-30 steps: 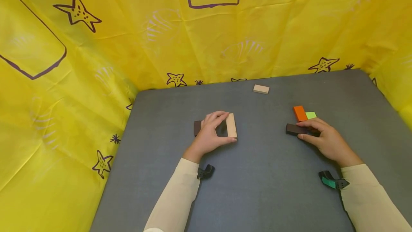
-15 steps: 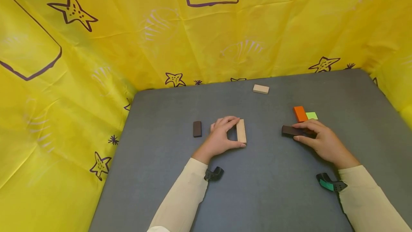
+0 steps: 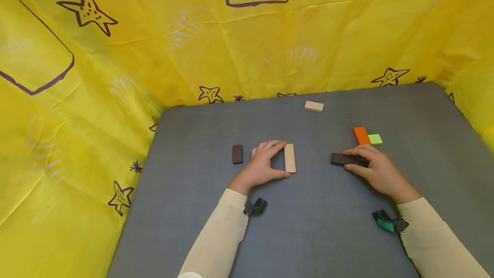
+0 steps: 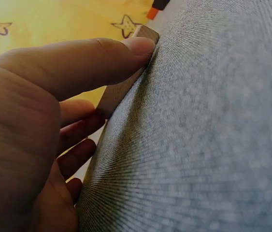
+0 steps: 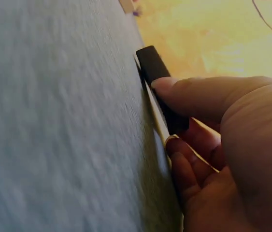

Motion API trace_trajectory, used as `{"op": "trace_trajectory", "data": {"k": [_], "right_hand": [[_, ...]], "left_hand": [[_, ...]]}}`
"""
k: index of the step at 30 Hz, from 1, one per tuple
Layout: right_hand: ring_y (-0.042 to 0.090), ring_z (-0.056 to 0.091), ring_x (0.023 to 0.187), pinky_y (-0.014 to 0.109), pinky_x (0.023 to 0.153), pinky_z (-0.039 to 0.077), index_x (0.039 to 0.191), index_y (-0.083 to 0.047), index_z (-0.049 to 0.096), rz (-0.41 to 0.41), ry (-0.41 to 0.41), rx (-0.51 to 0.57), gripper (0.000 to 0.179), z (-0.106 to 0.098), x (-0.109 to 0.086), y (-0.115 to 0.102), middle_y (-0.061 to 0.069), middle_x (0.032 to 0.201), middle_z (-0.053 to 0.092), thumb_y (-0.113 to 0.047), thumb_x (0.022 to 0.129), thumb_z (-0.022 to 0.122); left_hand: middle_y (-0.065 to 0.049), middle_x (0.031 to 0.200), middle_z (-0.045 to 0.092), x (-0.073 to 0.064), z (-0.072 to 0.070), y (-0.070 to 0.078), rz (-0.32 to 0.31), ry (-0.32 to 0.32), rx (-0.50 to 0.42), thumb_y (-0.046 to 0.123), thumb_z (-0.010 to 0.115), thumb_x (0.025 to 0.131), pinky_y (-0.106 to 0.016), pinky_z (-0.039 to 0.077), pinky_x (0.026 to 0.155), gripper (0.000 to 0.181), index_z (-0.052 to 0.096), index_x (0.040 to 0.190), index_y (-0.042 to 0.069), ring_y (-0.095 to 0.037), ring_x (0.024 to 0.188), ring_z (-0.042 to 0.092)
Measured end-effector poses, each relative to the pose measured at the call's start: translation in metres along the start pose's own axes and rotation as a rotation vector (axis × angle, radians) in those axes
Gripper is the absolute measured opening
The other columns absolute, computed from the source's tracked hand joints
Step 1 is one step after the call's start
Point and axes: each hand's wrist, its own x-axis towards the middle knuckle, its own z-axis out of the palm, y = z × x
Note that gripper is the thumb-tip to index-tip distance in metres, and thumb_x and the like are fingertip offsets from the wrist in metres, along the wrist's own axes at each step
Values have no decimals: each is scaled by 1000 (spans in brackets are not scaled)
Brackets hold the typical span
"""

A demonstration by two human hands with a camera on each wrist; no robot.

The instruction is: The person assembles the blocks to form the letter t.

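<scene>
My left hand (image 3: 263, 164) holds a pale wooden block (image 3: 290, 158) by its two short ends, thumb at the near end and fingers at the far end. In the left wrist view the same block (image 4: 119, 94) lies along the grey cloth under the thumb. Off to the right, my right hand (image 3: 380, 170) pinches a dark brown block (image 3: 340, 159) between thumb and fingers, its left end sticking out toward the pale block. The right wrist view has this dark block (image 5: 153, 65) close over the cloth, with the thumb on its side.
A second dark brown block (image 3: 237, 154) lies left of my left hand. Beyond my right hand are an orange block (image 3: 361, 135) and a lime green block (image 3: 375, 139), side by side. Another pale block (image 3: 314, 106) lies near the table's far edge, before the yellow curtain (image 3: 247, 50).
My left hand has slid the pale block right, away from the left dark block, then stayed nearly still. My right hand has carried its dark block left, away from the orange and green blocks.
</scene>
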Motion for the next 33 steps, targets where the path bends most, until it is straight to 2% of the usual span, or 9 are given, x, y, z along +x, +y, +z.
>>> {"op": "trace_trajectory", "data": {"k": [7,16,27,33], "right_hand": [[19,54,91,23,75,41,124,-3,78,-1,-14,-35,34,10,9,-7,9,113,67,1,92,87],[18,55,86,22,75,44,126,-1,77,-12,-52,-12,33,19,29,-12,8,108,66,3,94,84],[26,56,92,28,78,45,132,1,74,100,-126,27,34,26,56,-16,14,113,64,-2,99,81],[27,56,95,37,81,45,135,-1,74,125,-143,25,34,32,69,-17,16,115,64,-6,102,79]], "left_hand": [[2,162,49,0,1,-2,8,19,7,41,95,87,-50,28,111,93,51,166,19,-20,145,40],[3,161,50,2,3,0,15,31,13,41,95,88,-50,28,113,93,51,165,18,-19,145,41],[4,162,49,1,4,-3,12,29,19,41,95,88,-49,28,113,94,50,166,19,-18,146,40],[4,162,49,0,3,-3,5,28,23,42,95,88,-50,28,114,94,49,166,19,-18,146,40]]}}
